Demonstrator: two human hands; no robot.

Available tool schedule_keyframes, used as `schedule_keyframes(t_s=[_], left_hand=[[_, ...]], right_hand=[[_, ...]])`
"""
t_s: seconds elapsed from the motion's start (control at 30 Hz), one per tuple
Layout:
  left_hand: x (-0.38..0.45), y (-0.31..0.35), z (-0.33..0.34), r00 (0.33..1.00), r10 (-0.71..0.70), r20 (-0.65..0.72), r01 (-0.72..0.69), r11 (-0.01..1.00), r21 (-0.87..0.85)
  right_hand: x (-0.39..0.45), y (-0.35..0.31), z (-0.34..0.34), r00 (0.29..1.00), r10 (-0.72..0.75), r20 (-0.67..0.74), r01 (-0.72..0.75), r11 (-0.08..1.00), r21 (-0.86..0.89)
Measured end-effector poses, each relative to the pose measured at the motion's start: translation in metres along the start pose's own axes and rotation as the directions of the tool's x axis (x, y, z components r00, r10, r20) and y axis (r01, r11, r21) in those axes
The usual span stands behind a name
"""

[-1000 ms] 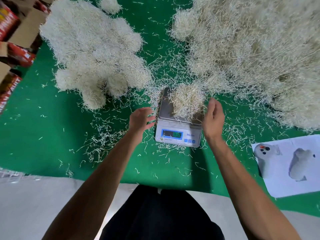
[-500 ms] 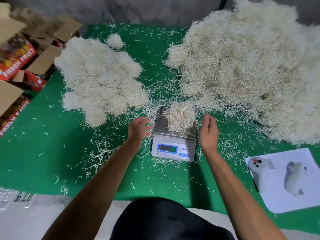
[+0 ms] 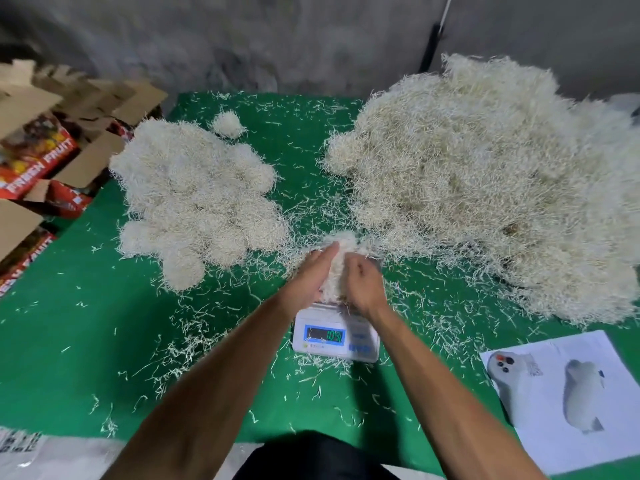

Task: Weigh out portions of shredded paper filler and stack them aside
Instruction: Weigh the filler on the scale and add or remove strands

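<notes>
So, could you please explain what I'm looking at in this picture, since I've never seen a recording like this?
There is no machine here: a person wears a camera on the head, so you look down along both arms. The left hand and right hand cup a portion of shredded paper between them over a small scale with a lit display. All this lies on a green mat strewn with loose shreds. To the right is the big loose heap; to the left, a stack of rounded portions, apparently already weighed. Cardboard boxes stand at far left, and a printed sheet lies at lower right.
</notes>
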State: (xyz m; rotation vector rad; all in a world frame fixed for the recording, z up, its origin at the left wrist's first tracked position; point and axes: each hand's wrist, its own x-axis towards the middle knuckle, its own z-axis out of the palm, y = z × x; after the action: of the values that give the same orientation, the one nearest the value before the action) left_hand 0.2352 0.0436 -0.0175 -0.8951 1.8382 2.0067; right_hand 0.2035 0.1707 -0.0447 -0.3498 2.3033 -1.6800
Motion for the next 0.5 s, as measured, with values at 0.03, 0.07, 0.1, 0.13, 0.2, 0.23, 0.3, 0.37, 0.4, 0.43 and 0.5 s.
schedule_keyframes(t_s=[0.03,0.07,0.1,0.13,0.2,0.23,0.3,0.37,0.4,0.43,0.5], left_hand=[[0.003,0.002,0.001,0.999,-0.022,0.032,0.024,0.998,-0.061],[0.005,0.007,-0.001,0.998,-0.020,0.059,0.029,0.986,-0.163],[0.005,0.012,-0.005,0.999,-0.002,0.054,0.017,0.958,-0.286],[0.005,0.018,-0.011,1.000,0.011,0.011,-0.006,0.929,-0.370],[0.006,0.027,-0.022,0.993,0.042,-0.108,-0.082,0.913,-0.399],[0.006,0.033,-0.026,0.988,0.052,-0.143,-0.102,0.926,-0.364],[0.000,0.047,-0.028,0.987,0.074,-0.144,-0.104,0.971,-0.215],[-0.004,0.057,-0.027,0.990,0.107,-0.097,-0.115,0.989,-0.087],[-0.004,0.060,-0.029,0.990,0.108,-0.095,-0.113,0.992,-0.054],[-0.003,0.062,-0.034,0.989,0.104,-0.106,-0.107,0.994,-0.025],[-0.002,0.062,-0.045,0.989,0.086,-0.124,-0.083,0.996,0.027]], right_hand=[[-0.001,-0.004,0.004,0.996,-0.037,0.076,0.034,0.999,0.043],[-0.002,-0.007,0.006,0.990,-0.061,0.123,0.049,0.994,0.103],[0.000,-0.012,0.005,0.990,-0.065,0.128,0.041,0.983,0.181],[0.004,-0.017,0.001,0.995,-0.050,0.086,0.026,0.964,0.265],[0.014,-0.031,-0.013,0.995,0.005,-0.096,0.032,0.924,0.380],[0.020,-0.038,-0.021,0.987,0.013,-0.162,0.049,0.925,0.376],[0.031,-0.053,-0.030,0.988,-0.067,-0.138,0.097,0.971,0.220],[0.038,-0.069,-0.033,0.988,-0.156,0.006,0.155,0.985,0.076],[0.042,-0.073,-0.035,0.983,-0.178,0.055,0.175,0.983,0.059],[0.049,-0.076,-0.039,0.979,-0.188,0.071,0.185,0.981,0.054],[0.062,-0.080,-0.052,0.988,-0.151,0.043,0.148,0.987,0.067]])
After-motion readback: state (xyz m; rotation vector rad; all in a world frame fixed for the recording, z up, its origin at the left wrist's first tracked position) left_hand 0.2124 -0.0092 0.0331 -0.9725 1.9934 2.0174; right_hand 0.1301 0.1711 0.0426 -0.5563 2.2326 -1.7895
